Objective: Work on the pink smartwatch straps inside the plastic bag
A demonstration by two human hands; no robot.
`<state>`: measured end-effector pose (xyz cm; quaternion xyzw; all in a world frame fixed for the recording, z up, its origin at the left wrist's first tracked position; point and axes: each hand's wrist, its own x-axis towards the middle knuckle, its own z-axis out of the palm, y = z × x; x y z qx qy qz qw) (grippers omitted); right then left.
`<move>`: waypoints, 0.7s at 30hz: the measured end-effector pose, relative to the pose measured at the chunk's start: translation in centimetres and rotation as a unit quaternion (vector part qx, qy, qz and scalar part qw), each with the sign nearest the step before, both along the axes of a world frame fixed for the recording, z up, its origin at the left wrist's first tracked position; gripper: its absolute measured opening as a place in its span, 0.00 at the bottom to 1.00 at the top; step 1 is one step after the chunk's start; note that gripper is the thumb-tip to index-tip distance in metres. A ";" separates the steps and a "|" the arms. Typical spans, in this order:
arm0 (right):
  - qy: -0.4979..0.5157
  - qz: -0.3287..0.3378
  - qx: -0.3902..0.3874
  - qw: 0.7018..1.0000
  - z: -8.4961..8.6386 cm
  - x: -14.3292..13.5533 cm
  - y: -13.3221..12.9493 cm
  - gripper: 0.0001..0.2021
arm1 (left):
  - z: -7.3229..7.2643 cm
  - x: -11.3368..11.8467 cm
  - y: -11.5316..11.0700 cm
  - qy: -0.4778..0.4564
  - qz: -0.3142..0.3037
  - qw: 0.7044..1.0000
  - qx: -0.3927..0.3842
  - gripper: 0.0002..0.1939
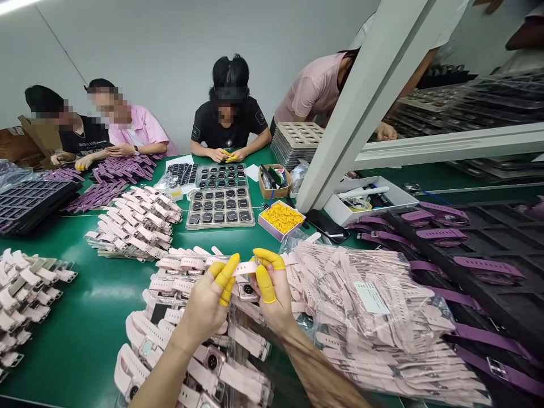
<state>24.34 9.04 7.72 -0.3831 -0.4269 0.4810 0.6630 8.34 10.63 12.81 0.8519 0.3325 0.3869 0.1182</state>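
My left hand (212, 300), with yellow finger cots on some fingers, pinches one end of a pale pink watch strap (245, 268). The other end sits between the yellow-covered fingertips of my right hand (274, 283), where a small metal piece shows. Just below the strap a dark round watch back (247, 290) is visible, partly hidden by my hands. Under my forearms lie several pink-strapped watches (212, 360) in rows. To the right is a heap of pink straps in clear bags (352, 289), with a white label (372, 297) on top.
Ahead stand a box of yellow finger cots (281, 220) and a tray of square watch parts (221, 208). Pink strap stacks (136, 224) lie left, purple-strapped watches (484, 269) in a black tray right. A slanted post (361, 102) rises at right. Other people sit across the table (93, 306).
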 end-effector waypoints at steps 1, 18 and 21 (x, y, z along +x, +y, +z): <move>0.028 0.003 0.003 1.000 0.3 -0.1 0.1 0.15 | 0.0 -0.1 0.0 -0.008 0.001 1.000 -0.003 0.30; 0.248 0.075 -0.049 0.965 2.2 -0.6 0.8 0.22 | -0.9 -0.1 0.0 0.063 0.041 0.993 0.087 0.34; 0.275 0.082 -0.079 0.955 2.2 -0.7 1.0 0.23 | -0.8 -0.1 0.0 0.101 0.040 0.988 0.106 0.35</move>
